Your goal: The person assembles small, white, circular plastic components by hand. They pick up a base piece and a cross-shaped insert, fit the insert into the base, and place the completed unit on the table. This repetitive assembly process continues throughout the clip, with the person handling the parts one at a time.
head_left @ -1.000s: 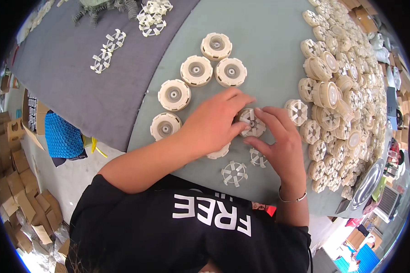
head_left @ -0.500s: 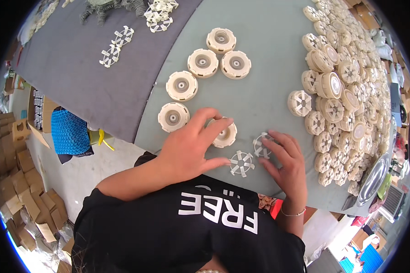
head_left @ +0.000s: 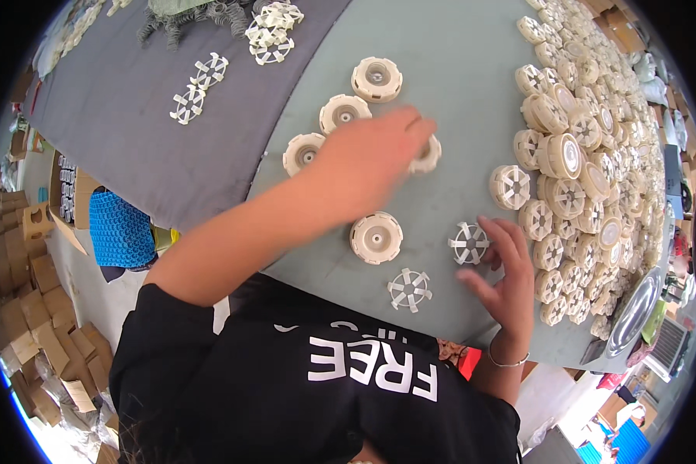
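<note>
My left hand [head_left: 375, 158] is stretched over the table, blurred, its fingers closed on a cream round cap [head_left: 427, 158] that they partly cover. My right hand [head_left: 509, 271] is bent around the right edge of a white spoked ring [head_left: 469, 244], fingertips at its rim and thumb below. A second spoked ring [head_left: 410, 290] lies flat near the table's front edge. Behind it sits another cream cap [head_left: 377, 237], its hollow centre facing up. More such caps lie at the back, one [head_left: 377, 80] farthest away, with one [head_left: 344, 114] and another [head_left: 303, 155] partly behind my left arm.
A large heap of cream caps with spoked faces [head_left: 568, 197] fills the table's right side. Loose spoked rings [head_left: 187, 104] and a pile of them [head_left: 271, 35] lie on the grey cloth [head_left: 155, 147]. A clear round lid [head_left: 636, 309] rests at the right edge. Cardboard boxes [head_left: 62, 352] stand left.
My left hand has moved away and to the right from the nearer cap, and a back cap has come toward me. My right hand and its ring have shifted right.
</note>
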A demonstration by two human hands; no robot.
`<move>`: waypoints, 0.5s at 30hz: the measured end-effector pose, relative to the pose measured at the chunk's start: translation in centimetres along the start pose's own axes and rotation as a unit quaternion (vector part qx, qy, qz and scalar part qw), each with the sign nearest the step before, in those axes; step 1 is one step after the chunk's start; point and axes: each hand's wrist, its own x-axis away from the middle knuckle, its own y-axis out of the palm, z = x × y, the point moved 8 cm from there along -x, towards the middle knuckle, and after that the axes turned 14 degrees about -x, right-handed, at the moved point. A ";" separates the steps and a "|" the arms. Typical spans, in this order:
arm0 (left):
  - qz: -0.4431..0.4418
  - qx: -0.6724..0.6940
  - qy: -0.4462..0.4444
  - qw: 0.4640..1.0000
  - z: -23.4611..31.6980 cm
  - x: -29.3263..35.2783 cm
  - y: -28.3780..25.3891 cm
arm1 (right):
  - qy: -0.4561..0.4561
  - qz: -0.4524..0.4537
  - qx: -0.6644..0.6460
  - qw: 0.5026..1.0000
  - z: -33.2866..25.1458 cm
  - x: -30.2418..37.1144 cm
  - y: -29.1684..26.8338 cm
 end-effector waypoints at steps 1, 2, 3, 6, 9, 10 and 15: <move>-0.012 0.023 0.010 1.000 0.8 0.8 0.5 | 0.013 -0.002 -0.002 1.000 0.4 0.1 0.2; 0.004 0.039 0.029 0.999 1.7 1.6 0.7 | 0.026 -0.005 -0.002 1.000 0.6 0.1 0.3; 0.020 0.055 0.047 0.997 2.5 2.4 1.1 | 0.039 -0.009 -0.003 0.999 0.8 0.1 0.4; 0.011 0.150 0.031 0.988 3.4 3.4 1.1 | 0.047 -0.014 0.000 0.999 0.1 -0.6 0.1; 0.010 0.225 0.006 0.974 2.7 3.4 1.1 | 0.058 -0.049 0.012 0.997 0.4 -1.0 -0.4; 0.017 0.243 0.003 0.970 2.4 3.3 1.2 | 0.048 -0.027 0.000 0.999 0.2 -1.2 -1.1; 0.031 0.263 0.023 0.964 2.1 3.2 2.3 | -0.001 0.022 -0.044 0.999 -1.6 -2.7 -2.6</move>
